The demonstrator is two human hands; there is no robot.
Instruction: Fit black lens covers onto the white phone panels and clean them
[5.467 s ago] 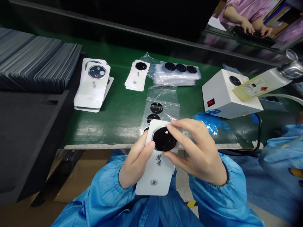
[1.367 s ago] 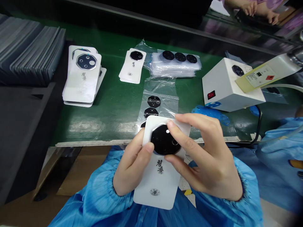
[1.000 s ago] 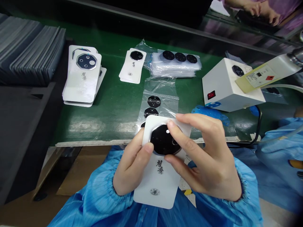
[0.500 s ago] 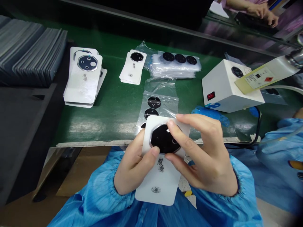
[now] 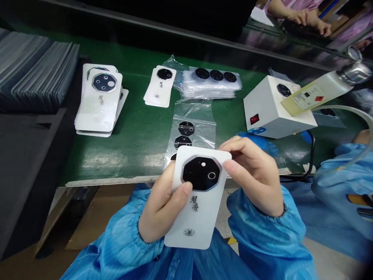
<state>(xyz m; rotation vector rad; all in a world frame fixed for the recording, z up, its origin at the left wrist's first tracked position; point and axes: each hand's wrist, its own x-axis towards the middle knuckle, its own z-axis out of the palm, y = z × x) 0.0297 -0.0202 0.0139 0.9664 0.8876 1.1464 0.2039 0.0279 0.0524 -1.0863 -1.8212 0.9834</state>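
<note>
A white phone back panel [image 5: 201,217] with a black octagonal camera piece [image 5: 201,173] is held over the bench's front edge. My left hand [image 5: 164,206] grips its left side, thumb on the front by the black piece's lower left corner. My right hand [image 5: 253,175] pinches the panel's upper right corner between thumb and fingers. Just beyond the panel, a clear plastic bag [image 5: 204,128] holds black octagonal pieces. Behind it is a stack of bagged pieces [image 5: 210,87]. White panels lie in a small stack [image 5: 159,87] and in a larger stack [image 5: 97,107] at the left.
Dark thin trays [image 5: 43,74] stand in a row at the far left. On the right, a white box [image 5: 265,105] with a red switch carries a leaning bottle [image 5: 320,91]. A cable hangs beside it. Another person's hands [image 5: 310,19] show at the upper right.
My right thumb and fingers have moved off the black camera piece to the panel's upper right corner. My left hand keeps its grip. The view has shifted slightly.
</note>
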